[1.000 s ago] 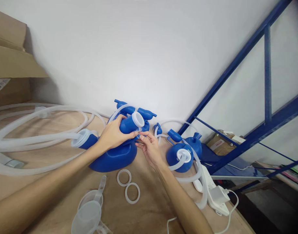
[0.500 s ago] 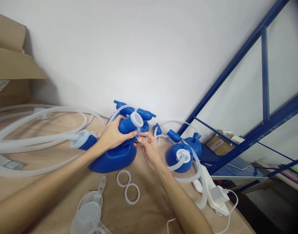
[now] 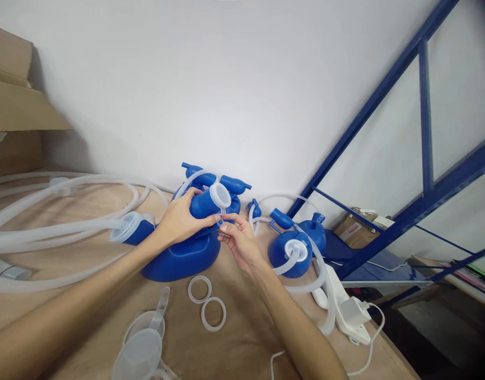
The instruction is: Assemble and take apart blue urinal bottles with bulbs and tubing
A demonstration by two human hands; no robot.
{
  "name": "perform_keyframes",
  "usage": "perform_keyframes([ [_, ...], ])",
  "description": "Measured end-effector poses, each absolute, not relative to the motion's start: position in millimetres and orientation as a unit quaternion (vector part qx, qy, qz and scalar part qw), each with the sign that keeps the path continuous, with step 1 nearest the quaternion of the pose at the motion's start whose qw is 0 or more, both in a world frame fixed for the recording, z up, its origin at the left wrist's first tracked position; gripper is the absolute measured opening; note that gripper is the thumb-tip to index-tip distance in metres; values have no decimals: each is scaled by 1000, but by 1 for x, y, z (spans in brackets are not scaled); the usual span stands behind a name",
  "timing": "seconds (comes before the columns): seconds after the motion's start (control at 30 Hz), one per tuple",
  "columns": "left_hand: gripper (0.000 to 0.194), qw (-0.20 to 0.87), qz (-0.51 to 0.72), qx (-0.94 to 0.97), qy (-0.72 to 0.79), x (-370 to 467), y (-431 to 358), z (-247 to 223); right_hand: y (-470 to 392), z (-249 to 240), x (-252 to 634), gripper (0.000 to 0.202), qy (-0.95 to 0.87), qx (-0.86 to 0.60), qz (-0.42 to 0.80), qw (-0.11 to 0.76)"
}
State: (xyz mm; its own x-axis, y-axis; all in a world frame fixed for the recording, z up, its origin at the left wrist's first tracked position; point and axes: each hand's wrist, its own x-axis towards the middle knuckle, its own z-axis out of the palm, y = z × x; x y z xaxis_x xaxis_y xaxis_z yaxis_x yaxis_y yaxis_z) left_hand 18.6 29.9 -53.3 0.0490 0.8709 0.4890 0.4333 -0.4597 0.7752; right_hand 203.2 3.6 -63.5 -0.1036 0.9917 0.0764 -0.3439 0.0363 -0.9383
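My left hand (image 3: 183, 217) is wrapped round the neck of a blue bottle (image 3: 183, 259), which leans with its mouth up toward the right. A translucent white ring (image 3: 221, 195) sits on that mouth. Just below the rim, my right hand (image 3: 239, 237) pinches a small blue piece (image 3: 221, 223) with thumb and index finger, close to my left thumb. A translucent strap shows between the rim and my fingertips; its exact joint is too small to tell. Two loose white rings (image 3: 213, 314) lie on the brown table in front of the bottle.
Translucent caps (image 3: 137, 353) lie at the front. Thick white hoses (image 3: 48, 232) coil at left, beside a cardboard box (image 3: 12, 105). More blue bottles (image 3: 290, 253), a power strip (image 3: 351, 316) and a blue metal frame (image 3: 365, 116) stand at right.
The whole view has shifted slightly, so things sit a little further left. Both hands keep nearly the same hold on the bottle and the small piece.
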Motion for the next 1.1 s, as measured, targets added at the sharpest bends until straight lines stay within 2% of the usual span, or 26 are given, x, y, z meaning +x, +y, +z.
perform_keyframes([
  [0.77,77,204,514,691,465,16,32,-59,0,-60,204,34,-466,-366,607,530],
  [1.1,66,197,522,682,473,18,28,-56,-9,-54,201,38,-446,-343,664,492],
])
